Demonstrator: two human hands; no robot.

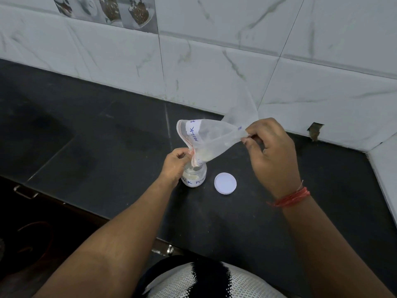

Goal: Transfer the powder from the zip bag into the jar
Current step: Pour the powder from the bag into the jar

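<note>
Two hands hold the clear zip bag (211, 136), nearly empty, with a little pale powder (207, 155) gathered near its mouth. The right hand (271, 155) pinches the bag's raised bottom corner shut between thumb and fingers; the left hand (175, 165) pinches the red-edged mouth over the open jar (195, 177). The white lid (225, 183) lies on the dark counter (96, 147), at the jar's three o'clock.

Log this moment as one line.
step: pouring | left hand: pinching mouth of clear plastic zip bag over small glass jar | right hand: lifting bag's bottom | round white lid: off, beside jar
</note>
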